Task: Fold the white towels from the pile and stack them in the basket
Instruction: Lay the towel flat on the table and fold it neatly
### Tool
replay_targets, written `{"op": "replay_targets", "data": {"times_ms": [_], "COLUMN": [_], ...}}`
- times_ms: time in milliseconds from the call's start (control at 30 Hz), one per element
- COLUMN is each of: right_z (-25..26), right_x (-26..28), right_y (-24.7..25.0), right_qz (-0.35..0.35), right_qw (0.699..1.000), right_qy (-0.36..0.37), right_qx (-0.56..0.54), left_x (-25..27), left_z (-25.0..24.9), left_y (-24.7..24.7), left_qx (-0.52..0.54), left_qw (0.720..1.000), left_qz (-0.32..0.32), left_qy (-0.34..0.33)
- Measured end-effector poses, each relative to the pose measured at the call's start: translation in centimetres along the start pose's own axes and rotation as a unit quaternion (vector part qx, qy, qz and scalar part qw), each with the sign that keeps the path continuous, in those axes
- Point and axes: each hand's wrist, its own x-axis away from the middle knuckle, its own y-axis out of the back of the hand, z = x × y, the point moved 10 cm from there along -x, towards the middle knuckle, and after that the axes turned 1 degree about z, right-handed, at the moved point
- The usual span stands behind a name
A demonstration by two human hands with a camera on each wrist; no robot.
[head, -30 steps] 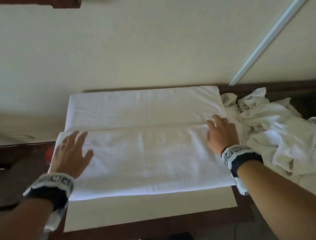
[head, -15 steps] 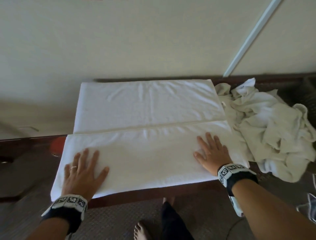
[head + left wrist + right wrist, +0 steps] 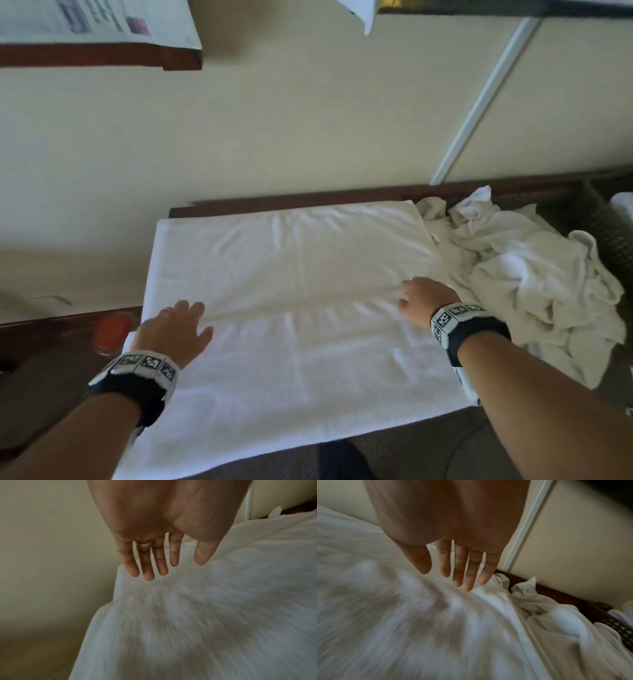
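A large white towel [image 3: 301, 274] lies flat on the dark table, its near half folded over, with the folded edge running across the middle. My left hand [image 3: 176, 327] rests on the towel at the left end of that edge, its fingers [image 3: 149, 566] straight and spread. At the right end of the edge lies my right hand [image 3: 423, 299], fingers [image 3: 464, 574] straight on the cloth. The pile of crumpled white towels [image 3: 534, 274] sits just right of my right hand. Further right stands a dark woven basket [image 3: 606, 236] with something white inside.
An orange round object [image 3: 111, 329] sits on the dark table [image 3: 51, 346] left of the towel. The cream wall [image 3: 274, 137] rises directly behind the table, with a white strip [image 3: 479, 102] on it. A wooden shelf with papers [image 3: 96, 37] hangs at upper left.
Both hands slid away from me over the near half of the towel, from near its front edge up to the folded edge. The head camera tilted up.
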Motion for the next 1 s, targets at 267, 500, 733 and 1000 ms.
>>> {"op": "replay_targets", "data": {"times_ms": [267, 500, 733, 1000], "right_z": [1.7, 1.4, 0.6, -1.4], "right_x": [-10.9, -19.2, -22.7, -18.3], "right_y": [6.2, 6.2, 7.6, 10.1], "right_qz": [-0.048, 0.007, 0.008, -0.055], "right_qw": [0.997, 0.998, 0.997, 0.996], "right_qy": [0.056, 0.051, 0.071, 0.042], "right_qx": [0.027, -0.03, -0.003, -0.05], "left_x": [-12.2, -20.3, -23.5, -17.6], "left_z": [-0.6, 1.0, 1.3, 1.0], "left_y": [4.8, 5.4, 6.6, 9.6], "left_qx": [0.021, -0.011, -0.05, -0.047], "left_qw": [0.999, 0.999, 0.998, 0.992], "left_qz": [0.021, 0.027, -0.012, -0.113], "left_qy": [-0.016, 0.014, 0.02, -0.021]}}
